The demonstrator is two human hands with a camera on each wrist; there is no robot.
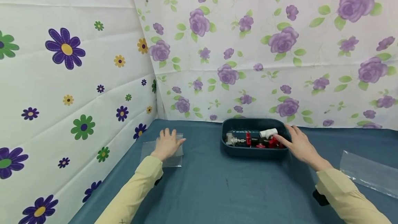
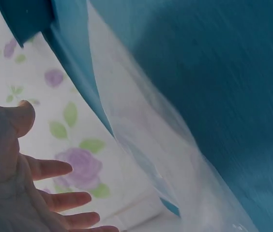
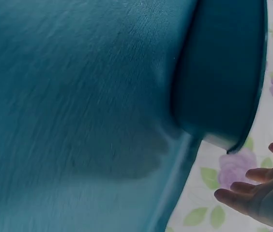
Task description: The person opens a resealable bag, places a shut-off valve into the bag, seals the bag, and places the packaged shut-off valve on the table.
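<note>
Head view: I see the left hand over a bag on the worktop — the right hand at the right end of a bin, fittings inside. Left wrist: fingers wide, near the bag. Right wrist: fingers straight — beside the bin.

Screened tabletop work corner — blue-covered table, 2 flower-print sheets as walls, bin of pipe fittings

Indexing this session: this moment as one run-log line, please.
left hand: spread over clear plastic | right hand: at right end of bin, touch unclear | inside: white fitting, red-handled parts | more clear plastic: far right
</note>
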